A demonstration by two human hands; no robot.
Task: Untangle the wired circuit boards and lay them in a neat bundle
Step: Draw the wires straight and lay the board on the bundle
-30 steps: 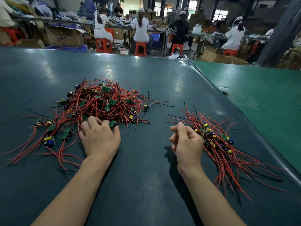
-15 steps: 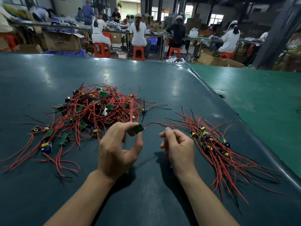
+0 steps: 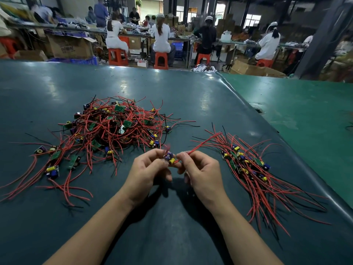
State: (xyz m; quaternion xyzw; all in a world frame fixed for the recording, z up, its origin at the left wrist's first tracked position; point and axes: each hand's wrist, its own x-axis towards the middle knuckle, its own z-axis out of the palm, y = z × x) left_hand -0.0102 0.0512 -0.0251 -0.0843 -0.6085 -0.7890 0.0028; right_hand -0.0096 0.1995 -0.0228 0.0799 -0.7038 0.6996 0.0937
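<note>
The left hand pinches a small circuit board; the right hand, at its 3 o'clock, pinches its red wire. The tangled pile lies at 11 o'clock, the neat bundle at 3.

Cardboard box bears print — too blurred to read.

You face a busy workshop hall beyond your dark teal table.
Ahead, seated workers on orange stools line long benches; cardboard boxes sit on the floor, daylight enters through rear windows, and a dark pillar rises at right.
</note>
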